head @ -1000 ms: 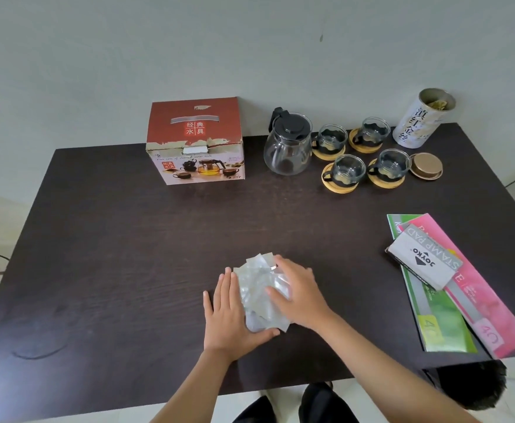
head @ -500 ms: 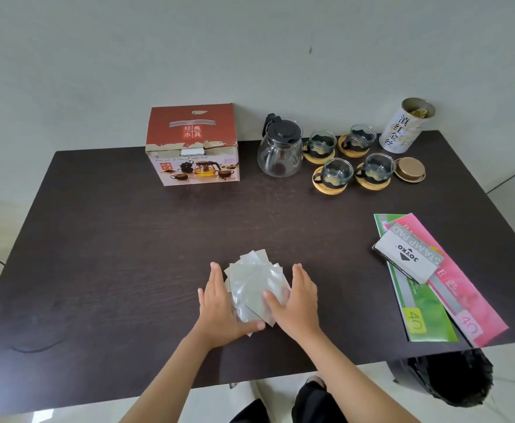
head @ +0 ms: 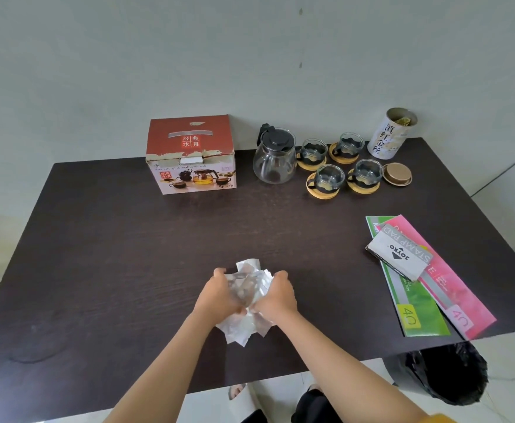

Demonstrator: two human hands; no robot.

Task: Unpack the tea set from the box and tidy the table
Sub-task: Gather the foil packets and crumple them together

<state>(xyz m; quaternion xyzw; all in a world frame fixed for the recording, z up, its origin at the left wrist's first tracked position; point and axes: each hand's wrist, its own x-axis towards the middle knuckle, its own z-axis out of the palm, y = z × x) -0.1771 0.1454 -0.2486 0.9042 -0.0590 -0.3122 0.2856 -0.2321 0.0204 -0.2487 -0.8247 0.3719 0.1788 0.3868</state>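
Observation:
A bundle of clear plastic wrapping (head: 245, 323) lies at the front middle of the dark table (head: 113, 254). My left hand (head: 219, 293) and my right hand (head: 276, 296) grip it from both sides, fingers curled into it. At the back stand the red tea set box (head: 190, 154), a glass teapot (head: 274, 155) with a black lid, and several glass cups (head: 329, 177) on round wooden coasters.
A white tea canister (head: 390, 132) stands open at the back right, its gold lid (head: 397, 174) beside it. A stamp pad box (head: 399, 253) lies on green and pink packets (head: 451, 303) at the right. A black-lined bin (head: 442, 374) sits below the table's front right edge.
Both hands lay flat beside the plastic stack earlier; now their fingers have curled in and crumpled it between them. The camera has pulled back and tilted up slightly.

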